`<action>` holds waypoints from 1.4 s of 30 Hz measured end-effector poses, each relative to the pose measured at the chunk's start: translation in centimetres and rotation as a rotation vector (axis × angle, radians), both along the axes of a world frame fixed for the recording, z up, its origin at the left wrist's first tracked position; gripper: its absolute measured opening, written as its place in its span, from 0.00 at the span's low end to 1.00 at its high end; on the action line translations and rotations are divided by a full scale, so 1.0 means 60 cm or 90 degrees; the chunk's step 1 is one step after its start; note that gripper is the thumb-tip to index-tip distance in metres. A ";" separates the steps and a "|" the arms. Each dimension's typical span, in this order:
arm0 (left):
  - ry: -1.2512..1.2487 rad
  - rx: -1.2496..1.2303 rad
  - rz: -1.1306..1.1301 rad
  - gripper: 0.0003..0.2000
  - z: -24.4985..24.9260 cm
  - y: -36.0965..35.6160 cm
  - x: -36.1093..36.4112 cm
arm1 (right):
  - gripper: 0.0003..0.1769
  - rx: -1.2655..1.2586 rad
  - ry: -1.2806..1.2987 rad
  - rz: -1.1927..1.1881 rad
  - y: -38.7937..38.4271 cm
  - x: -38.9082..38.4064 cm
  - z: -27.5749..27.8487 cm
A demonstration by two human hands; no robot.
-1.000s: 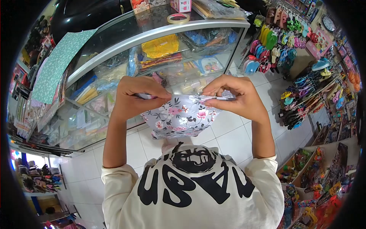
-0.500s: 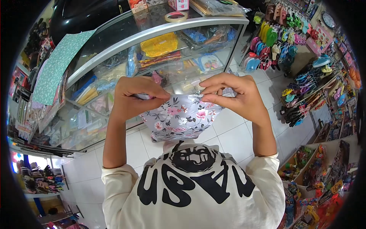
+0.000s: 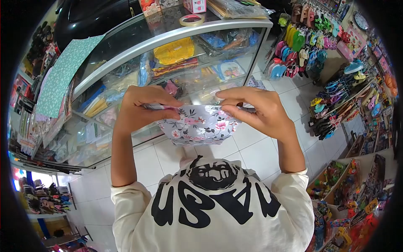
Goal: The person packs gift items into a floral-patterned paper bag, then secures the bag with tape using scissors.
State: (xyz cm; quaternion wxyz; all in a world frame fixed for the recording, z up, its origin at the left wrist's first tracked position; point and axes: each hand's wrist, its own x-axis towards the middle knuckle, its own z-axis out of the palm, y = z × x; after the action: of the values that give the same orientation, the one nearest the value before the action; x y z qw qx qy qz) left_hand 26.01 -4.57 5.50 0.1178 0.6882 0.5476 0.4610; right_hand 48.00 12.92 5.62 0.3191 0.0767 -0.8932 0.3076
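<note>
Grey wrapping paper [image 3: 197, 126] with pink flowers and dark leaves hangs in front of my chest, its top edge held nearly level. At the left end of that edge, my left hand [image 3: 147, 107] pinches the paper between thumb and fingers. My right hand [image 3: 256, 109] grips the right end the same way, with the thumb below and index finger above. The lower part of the paper curves back toward my body above the floor.
A glass display case [image 3: 168, 33] full of bagged goods stands ahead, with a tape roll [image 3: 192, 19] on top. Green patterned paper [image 3: 69, 73] drapes over its left end. Sandals [image 3: 300, 42] hang on racks at right. White floor tiles [image 3: 256, 147] lie below.
The paper's lower part has risen and looks shorter. My left hand has shifted slightly left and down; both hands still pinch the top edge.
</note>
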 end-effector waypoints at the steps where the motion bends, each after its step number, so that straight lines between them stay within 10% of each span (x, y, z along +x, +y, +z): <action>1: -0.013 -0.008 0.006 0.13 0.004 -0.001 0.002 | 0.16 -0.007 -0.010 0.010 0.001 0.000 0.002; 9: 0.178 -0.036 0.070 0.10 0.019 0.037 0.079 | 0.17 0.007 -0.031 0.048 0.002 -0.013 0.005; 19: -0.101 -0.171 0.029 0.11 0.009 0.031 0.057 | 0.15 -0.073 -0.066 0.036 0.019 -0.004 0.009; 42: -0.055 -0.057 0.122 0.09 0.015 0.020 0.057 | 0.09 0.161 0.058 -0.017 -0.007 -0.047 0.004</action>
State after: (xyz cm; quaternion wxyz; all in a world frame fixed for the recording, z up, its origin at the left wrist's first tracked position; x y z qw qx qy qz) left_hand 29.44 -3.38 6.41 0.1271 0.6062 0.6255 0.4745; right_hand 45.19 12.49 5.87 0.3510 0.1180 -0.9104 0.1842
